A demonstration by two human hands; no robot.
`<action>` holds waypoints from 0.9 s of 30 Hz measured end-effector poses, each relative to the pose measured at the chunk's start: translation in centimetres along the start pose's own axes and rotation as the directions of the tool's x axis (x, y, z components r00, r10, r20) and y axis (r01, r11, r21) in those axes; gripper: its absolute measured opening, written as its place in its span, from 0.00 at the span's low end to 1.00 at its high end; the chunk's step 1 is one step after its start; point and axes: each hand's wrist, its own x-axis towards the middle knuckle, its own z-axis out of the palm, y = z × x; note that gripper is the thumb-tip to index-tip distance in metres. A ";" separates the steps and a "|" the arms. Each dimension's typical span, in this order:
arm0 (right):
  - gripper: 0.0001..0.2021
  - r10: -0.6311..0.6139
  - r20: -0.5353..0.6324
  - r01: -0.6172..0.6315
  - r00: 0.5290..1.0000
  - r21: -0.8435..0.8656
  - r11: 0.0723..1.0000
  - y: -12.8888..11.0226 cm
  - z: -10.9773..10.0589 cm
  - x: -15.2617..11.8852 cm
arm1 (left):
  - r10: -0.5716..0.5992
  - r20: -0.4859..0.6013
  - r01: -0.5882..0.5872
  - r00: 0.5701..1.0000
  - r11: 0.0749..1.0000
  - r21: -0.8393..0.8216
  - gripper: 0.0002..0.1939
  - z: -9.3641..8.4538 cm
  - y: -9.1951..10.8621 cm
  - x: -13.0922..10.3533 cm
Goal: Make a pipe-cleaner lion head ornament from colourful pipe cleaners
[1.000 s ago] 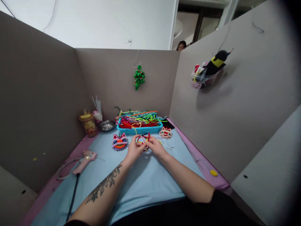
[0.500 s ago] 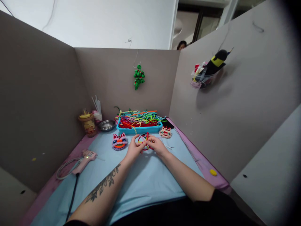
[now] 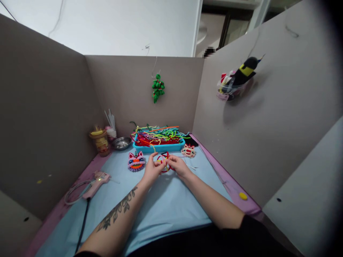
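Between my two hands is a rounded frame of bent pipe cleaners, mostly red with some yellow and pink. My left hand pinches it from the left side. From the right, the thumb and fingers of my right hand are closed on it, close to the left fingertips. Part of the frame is hidden behind the fingers. Just left of my hands lies a pink and purple lion-head piece with an orange mouth. A cream and red lion-head piece lies to the right, beyond my right hand.
Behind my hands stands a blue tray heaped with coloured pipe cleaners. A pink glue gun with its cord lies at left. A metal bowl, a lidded cup and a yellow disc sit around the edges; partitions enclose the table.
My fingers have shifted very slightly on the pipe-cleaner frame, which is still held in the same place. The person's head beyond the partition has moved a little.
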 end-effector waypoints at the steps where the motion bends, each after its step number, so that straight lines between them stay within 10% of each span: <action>1: 0.17 0.003 -0.005 -0.003 1.000 0.011 1.000 -0.2 -0.1 0.0 | 0.000 -0.004 0.000 1.000 1.000 0.001 0.40 -0.1 0.0 0.1; 14: 0.12 -0.258 -0.133 0.121 0.957 -0.625 0.771 0.9 -5.1 1.9 | -0.034 0.050 0.037 0.998 0.997 -0.067 0.40 -0.6 1.7 -0.1; 27: 0.08 -0.117 -0.042 0.086 0.992 -0.446 0.891 1.5 -4.3 2.0 | 0.027 0.216 -0.008 0.976 0.996 -0.090 0.36 -0.9 2.5 -0.6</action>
